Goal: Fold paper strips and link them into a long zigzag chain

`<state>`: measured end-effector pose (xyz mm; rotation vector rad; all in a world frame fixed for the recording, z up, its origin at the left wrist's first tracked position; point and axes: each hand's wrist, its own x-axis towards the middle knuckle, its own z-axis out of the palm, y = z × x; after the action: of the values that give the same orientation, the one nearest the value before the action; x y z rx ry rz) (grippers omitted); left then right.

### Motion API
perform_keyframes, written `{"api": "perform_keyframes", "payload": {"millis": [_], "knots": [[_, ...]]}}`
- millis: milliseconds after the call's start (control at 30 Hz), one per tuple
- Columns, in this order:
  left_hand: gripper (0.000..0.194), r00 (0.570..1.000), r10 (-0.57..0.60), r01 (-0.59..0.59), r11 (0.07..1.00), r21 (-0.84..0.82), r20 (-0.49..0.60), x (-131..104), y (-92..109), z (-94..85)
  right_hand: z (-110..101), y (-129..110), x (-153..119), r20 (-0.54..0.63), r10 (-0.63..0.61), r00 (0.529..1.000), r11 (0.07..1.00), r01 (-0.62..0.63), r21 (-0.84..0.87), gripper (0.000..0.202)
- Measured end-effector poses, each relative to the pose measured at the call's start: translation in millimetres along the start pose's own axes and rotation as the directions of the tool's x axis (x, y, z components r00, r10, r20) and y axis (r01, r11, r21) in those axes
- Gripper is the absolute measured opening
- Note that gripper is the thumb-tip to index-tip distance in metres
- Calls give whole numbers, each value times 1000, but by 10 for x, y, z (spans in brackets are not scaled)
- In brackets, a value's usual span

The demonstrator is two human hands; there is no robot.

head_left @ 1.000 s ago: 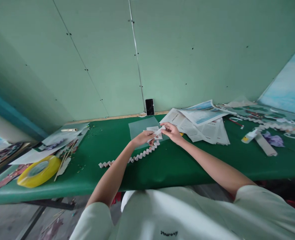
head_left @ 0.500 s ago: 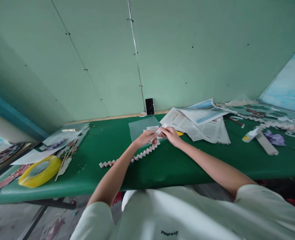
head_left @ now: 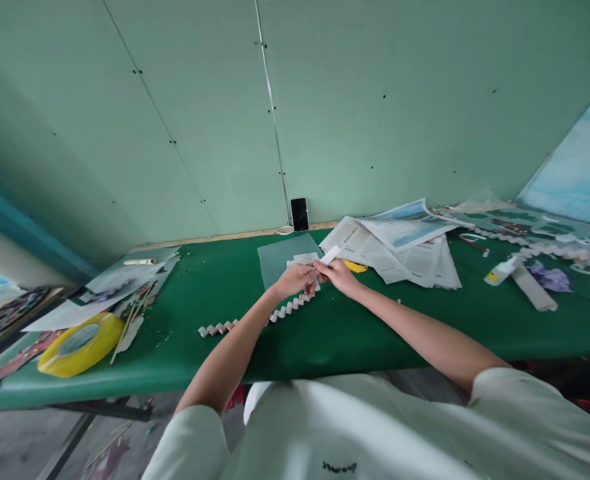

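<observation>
Both hands meet over the middle of the green table (head_left: 355, 333). My right hand (head_left: 339, 275) pinches a white paper strip (head_left: 331, 255), whose free end points up and away. My left hand (head_left: 295, 279) is closed against the fingers of the right, at the end of a folded paper chain (head_left: 289, 308). The zigzag chain runs down to the left, passing behind my left forearm, and its far end lies on the table. Fingers hide the spot where strip and chain come together. Behind the hands lies a translucent sheet (head_left: 279, 257) with small white papers (head_left: 305, 257) on it.
A phone (head_left: 299, 214) leans upright on the wall. Newspapers (head_left: 399, 250) and a yellow object (head_left: 355, 266) are right of the hands. Farther right are a glue bottle (head_left: 499, 272) and purple crumpled material (head_left: 549, 277). At left sit yellow tape (head_left: 107, 333) and thin sticks (head_left: 132, 323).
My hands have drawn closer together, with the fingers now touching. The paper strip sticks out farther beyond my right hand, and more of the yellow object shows.
</observation>
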<state>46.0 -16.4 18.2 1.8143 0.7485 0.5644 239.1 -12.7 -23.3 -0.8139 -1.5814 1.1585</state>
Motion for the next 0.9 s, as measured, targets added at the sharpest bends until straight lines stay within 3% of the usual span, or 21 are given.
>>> {"api": "perform_keyframes", "payload": {"millis": [67, 300, 367, 433, 500, 600, 700, 833, 900], "knots": [[51, 1000, -10, 10, 1000, 20, -3, -7, 1, -9, -77, 2, 42, 21, -5, 1000, 1000, 6, -28, 52], [49, 999, -47, 46, 997, 61, 15, -23, -10, -100, -500, 105, 276, -184, -43, 982, 994, 61, 91, 48], [48, 996, -87, 85, 993, 80, 21, -21, -28, -122, -618, 117, 312, -337, -62, 939, 980, 121, 158, 47], [47, 994, -110, 109, 990, 87, 10, -19, -48, -138, -709, 111, 316, -404, -82, 911, 978, 151, 141, 48], [47, 994, -107, 107, 991, 81, -8, -20, -64, -148, -748, 92, 292, -349, -63, 935, 985, 114, 128, 50], [48, 996, -87, 87, 994, 59, 10, -31, -63, -148, -696, 60, 232, -108, -6, 994, 994, 18, 109, 53], [50, 996, -81, 80, 996, 46, 23, -38, -37, -148, -585, 33, 178, 89, -2, 996, 1000, 1, 4, 41], [50, 988, -101, 98, 995, -33, -115, 3, -43, -185, -499, 21, 141, -12, -33, 999, 999, 33, -24, 36], [52, 976, -66, 46, 994, -100, -207, 38, -83, -224, -492, 32, 140, -30, -16, 999, 999, 16, 28, 36]]}}
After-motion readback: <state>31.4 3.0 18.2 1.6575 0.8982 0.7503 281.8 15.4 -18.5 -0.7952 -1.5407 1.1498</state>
